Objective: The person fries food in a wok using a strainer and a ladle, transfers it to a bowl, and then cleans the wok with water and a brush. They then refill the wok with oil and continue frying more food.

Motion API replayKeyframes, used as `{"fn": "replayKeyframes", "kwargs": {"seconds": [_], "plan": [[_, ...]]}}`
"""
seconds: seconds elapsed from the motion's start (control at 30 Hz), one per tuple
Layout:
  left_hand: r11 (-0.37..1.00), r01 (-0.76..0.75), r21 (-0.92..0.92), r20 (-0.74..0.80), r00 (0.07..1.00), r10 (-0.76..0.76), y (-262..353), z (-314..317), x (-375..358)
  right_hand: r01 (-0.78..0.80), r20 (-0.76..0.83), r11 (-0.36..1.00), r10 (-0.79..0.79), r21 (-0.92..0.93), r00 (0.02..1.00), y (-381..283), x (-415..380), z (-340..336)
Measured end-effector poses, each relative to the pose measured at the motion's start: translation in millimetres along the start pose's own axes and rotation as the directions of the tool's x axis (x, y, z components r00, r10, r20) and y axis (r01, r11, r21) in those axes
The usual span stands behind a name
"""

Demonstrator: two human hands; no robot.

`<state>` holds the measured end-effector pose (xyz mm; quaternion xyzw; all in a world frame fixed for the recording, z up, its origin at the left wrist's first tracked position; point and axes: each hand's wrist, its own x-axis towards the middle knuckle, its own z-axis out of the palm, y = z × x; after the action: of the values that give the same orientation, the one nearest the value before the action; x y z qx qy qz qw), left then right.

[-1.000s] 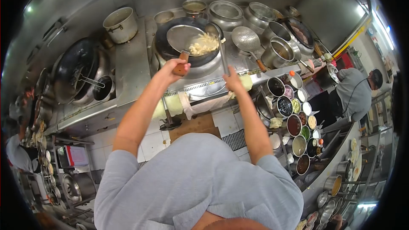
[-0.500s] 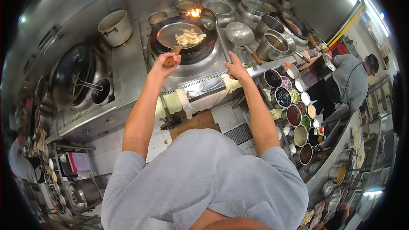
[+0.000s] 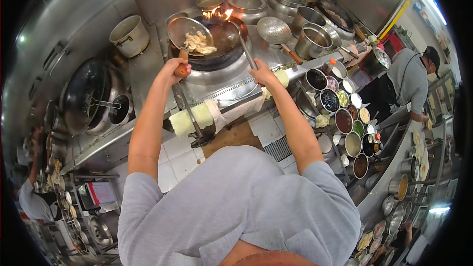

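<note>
My left hand [image 3: 173, 69] grips the wooden handle of a round metal strainer [image 3: 183, 30] that holds pale food [image 3: 198, 43]. The strainer hangs over the left rim of a black wok [image 3: 224, 39] on the stove. My right hand [image 3: 261, 72] holds the long handle of a ladle [image 3: 245, 50], whose bowl reaches into the wok. Flames [image 3: 219, 14] flicker at the wok's far edge.
Steel pots [image 3: 246, 3] and a perforated skimmer [image 3: 274, 31] stand behind and right of the wok. A second dark wok [image 3: 84, 88] and a pot [image 3: 129, 35] sit at the left. Several bowls of sauces and condiments [image 3: 343, 121] line the right counter. A person in grey [image 3: 409, 81] works at the right.
My left hand has swung the strainer with the food from the wok's middle toward its left rim. The ladle has dipped into the wok. Flames have grown at the back.
</note>
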<state>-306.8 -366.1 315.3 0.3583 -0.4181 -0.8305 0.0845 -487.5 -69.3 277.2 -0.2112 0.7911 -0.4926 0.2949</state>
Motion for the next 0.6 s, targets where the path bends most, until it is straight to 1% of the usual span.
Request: {"fn": "replayKeyframes", "kwargs": {"seconds": [0.1, 0.2, 0.23, 0.33, 0.37, 0.43, 0.47, 0.5, 0.53, 0.57, 0.6], "plan": [[0.991, 0.023, -0.129, 0.081, 0.997, -0.013, -15, 20, -5, 0.005, 0.015, 1.0, -0.005, -0.013, 1.0, 0, -18, -1], [0.922, -0.028, -0.386, 0.144, 0.985, 0.091, -38, 38, -1, 0.037, 0.005, 0.999, -0.037, -0.037, 0.999, -2, -29, 1], [0.884, -0.001, -0.468, 0.131, 0.989, 0.071, -42, 46, -1, 0.049, -0.005, 0.998, -0.049, -0.045, 0.999, -3, -31, 1], [0.81, 0.171, -0.56, 0.32, 0.947, 0.022, -52, 47, 13, 0.145, 0.003, 0.989, -0.145, -0.039, 0.989, -15, -31, -7], [0.799, 0.152, -0.581, 0.325, 0.944, 0.057, -57, 44, 20, 0.16, 0.003, 0.985, -0.161, -0.056, 0.987, -19, -28, -10], [0.8, 0.115, -0.588, 0.324, 0.941, 0.102, -59, 43, 11, 0.192, 0.002, 0.977, -0.193, -0.091, 0.981, -31, -21, -18], [0.8, 0.098, -0.592, 0.321, 0.939, 0.122, -62, 42, 6, 0.196, 0.005, 0.98, -0.195, -0.026, 0.981, -37, -18, -22], [0.813, 0.088, -0.575, 0.3, 0.948, 0.11, -61, 43, -3, 0.197, 0.009, 0.98, -0.198, 0.04, 0.98, -47, -19, -27], [0.818, 0.108, -0.565, 0.353, 0.928, 0.12, -60, 41, -9, 0.2, 0.012, 0.974, -0.202, 0.105, 0.979, -58, -17, -32], [0.823, 0.13, -0.553, 0.404, 0.906, 0.129, -59, 38, -15, 0.199, 0.057, 0.943, -0.221, 0.266, 0.974, -68, -14, -38], [0.829, 0.149, -0.539, 0.455, 0.88, 0.138, -57, 36, -22, 0.135, 0.141, 0.873, -0.225, 0.468, 0.964, -78, -11, -45]]}}
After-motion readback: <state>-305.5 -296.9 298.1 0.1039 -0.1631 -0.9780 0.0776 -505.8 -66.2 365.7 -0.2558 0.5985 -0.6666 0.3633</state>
